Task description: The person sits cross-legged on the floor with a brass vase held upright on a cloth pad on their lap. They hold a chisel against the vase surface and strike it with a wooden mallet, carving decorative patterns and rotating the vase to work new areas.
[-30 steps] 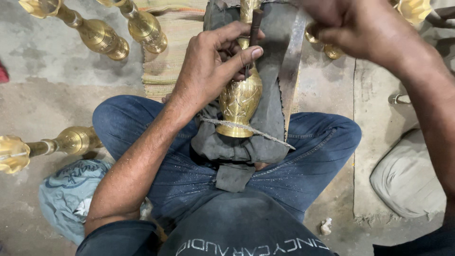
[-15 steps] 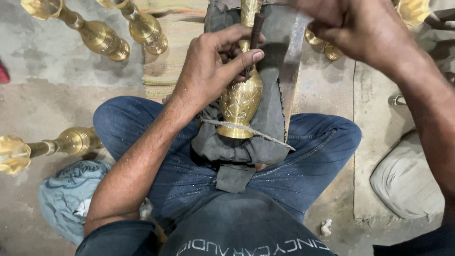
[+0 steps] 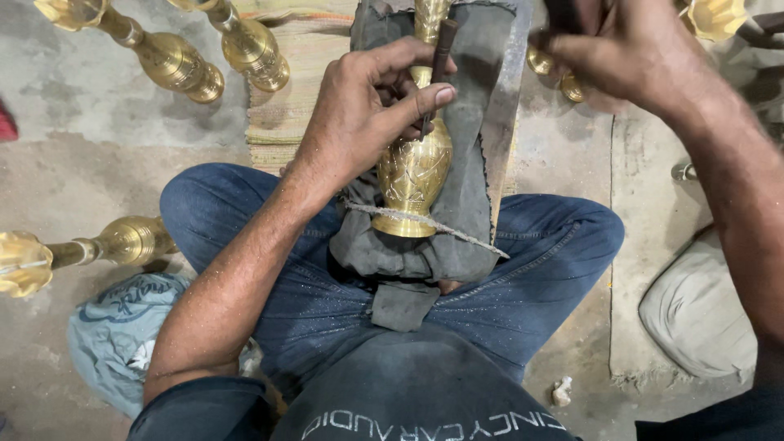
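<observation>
Brass vase [image 3: 412, 175] under left-hand fingers [image 3: 408, 102], chisel [image 3: 441, 57] pinched

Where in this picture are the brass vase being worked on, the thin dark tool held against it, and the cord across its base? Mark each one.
brass vase [image 3: 412, 175]: head view, on its engraved belly.
dark tool [image 3: 442, 49]: head view, on its upper shaft above the left hand's thumb.
cord [image 3: 457, 230]: head view, on the stretch right of the vase's base.

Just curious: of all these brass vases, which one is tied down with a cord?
The engraved vase on the grey cloth in the lap, under the left hand; the others lie loose on the floor.
</observation>
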`<state>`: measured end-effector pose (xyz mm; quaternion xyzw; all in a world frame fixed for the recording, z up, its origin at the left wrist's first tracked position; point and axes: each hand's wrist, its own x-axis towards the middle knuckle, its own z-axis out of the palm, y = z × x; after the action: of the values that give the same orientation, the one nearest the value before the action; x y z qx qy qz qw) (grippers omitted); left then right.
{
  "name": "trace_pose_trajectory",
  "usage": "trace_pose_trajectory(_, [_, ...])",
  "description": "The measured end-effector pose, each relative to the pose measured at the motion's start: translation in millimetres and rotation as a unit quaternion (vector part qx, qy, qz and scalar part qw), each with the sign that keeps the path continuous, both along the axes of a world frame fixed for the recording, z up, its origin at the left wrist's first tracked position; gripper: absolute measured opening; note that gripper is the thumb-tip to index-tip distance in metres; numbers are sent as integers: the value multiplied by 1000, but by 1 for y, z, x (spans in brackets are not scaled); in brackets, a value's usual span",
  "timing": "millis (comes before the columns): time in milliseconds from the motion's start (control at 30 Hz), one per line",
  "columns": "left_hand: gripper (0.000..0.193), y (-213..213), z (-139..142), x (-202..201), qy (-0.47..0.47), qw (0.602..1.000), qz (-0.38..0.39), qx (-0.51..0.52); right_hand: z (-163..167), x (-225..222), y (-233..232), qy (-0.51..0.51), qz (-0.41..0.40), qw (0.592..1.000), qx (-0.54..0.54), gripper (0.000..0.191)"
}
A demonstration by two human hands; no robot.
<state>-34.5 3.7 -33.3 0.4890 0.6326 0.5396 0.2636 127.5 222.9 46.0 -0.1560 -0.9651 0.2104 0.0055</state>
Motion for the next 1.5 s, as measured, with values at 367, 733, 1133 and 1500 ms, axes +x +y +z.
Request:
trace_pose_trajectory(367, [31,1,1,-1,2,1000,-11,4,-9,6,9,27,-21,998,45,19])
trace_pose_trajectory(733, [31,0,2,-2,-1,1000,-12,3,-16,12,16,65,70,979,178,32])
trace_pose_trajectory(1133, [31,-2,1,-2,9,1000,-10,1,-8,8,8,21,82,988,130,40])
trace_pose_trajectory(1500, [31,-3,4,-3,8,1000,-9,-2,-17,11,12,25,-21,999,-31,21])
